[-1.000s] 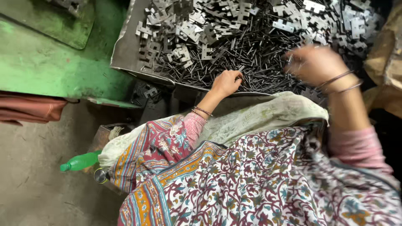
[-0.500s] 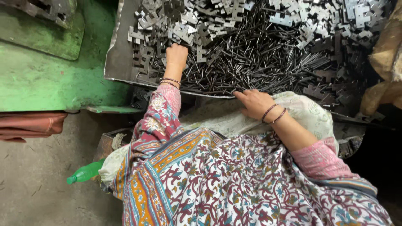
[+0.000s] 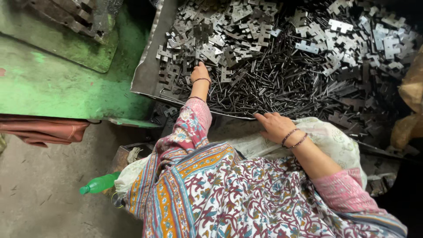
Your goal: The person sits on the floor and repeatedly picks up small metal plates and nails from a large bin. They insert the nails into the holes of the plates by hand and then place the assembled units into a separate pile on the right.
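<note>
A big metal tray (image 3: 147,77) holds a heap of flat notched steel plates (image 3: 246,26) at the back and thin dark pins (image 3: 286,88) at the front. My left hand (image 3: 200,74) reaches into the tray's left part, its fingers buried among the plates, so I cannot see whether they hold one. At the tray's near edge my right hand (image 3: 274,125) lies flat, fingers apart, touching the pins and a pale cloth (image 3: 339,139) on my lap. Both wrists wear thin bangles.
A green-painted machine surface (image 3: 66,88) lies left of the tray, with a reddish cloth (image 3: 44,130) hanging under it. A green plastic bottle (image 3: 100,183) lies on the concrete floor by my knee. A brown sack (image 3: 410,105) stands at the right edge.
My left hand has gone from the tray's near edge up into the plates at the left. My right hand has come back from the pile to the near edge.
</note>
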